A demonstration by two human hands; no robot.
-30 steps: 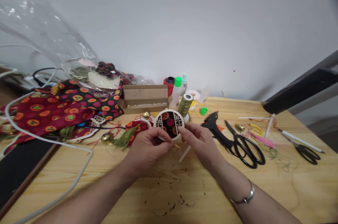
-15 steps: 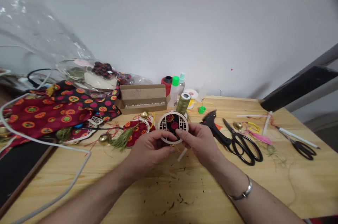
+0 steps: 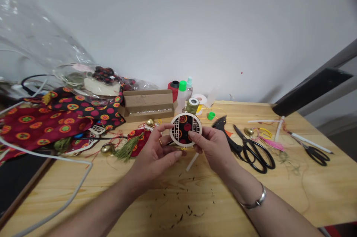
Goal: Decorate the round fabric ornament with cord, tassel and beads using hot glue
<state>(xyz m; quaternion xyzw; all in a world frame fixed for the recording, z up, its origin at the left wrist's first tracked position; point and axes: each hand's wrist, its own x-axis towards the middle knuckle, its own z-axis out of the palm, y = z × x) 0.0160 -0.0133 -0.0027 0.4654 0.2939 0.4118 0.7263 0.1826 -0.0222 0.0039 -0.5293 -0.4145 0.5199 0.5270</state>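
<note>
A round pendant (image 3: 184, 130) has a pale lattice frame over dark fabric with red and orange motifs. It is held upright above the table, its face toward me. My right hand (image 3: 214, 147) pinches its lower right rim, thumb on the front and fingers behind. My left hand (image 3: 158, 151) is at the pendant's lower left, fingers apart; its index fingertip is at the left rim and its thumb is off the face. A bit of yellow cord (image 3: 184, 149) shows at the bottom edge. Behind the pendant stands a spool of olive thread (image 3: 192, 106), partly hidden.
To the right lie a black glue gun (image 3: 227, 136), large black scissors (image 3: 255, 151) and smaller scissors (image 3: 316, 155). At left are patterned fabric (image 3: 36, 125), a green tassel (image 3: 129, 147), a brass bell (image 3: 106, 149) and a white cable (image 3: 75, 192). A cardboard box (image 3: 147, 103) stands behind.
My left index finger has moved off the pendant's face to its left rim, and the left fingers have spread. The right hand keeps its pinch. The view has shifted slightly.
</note>
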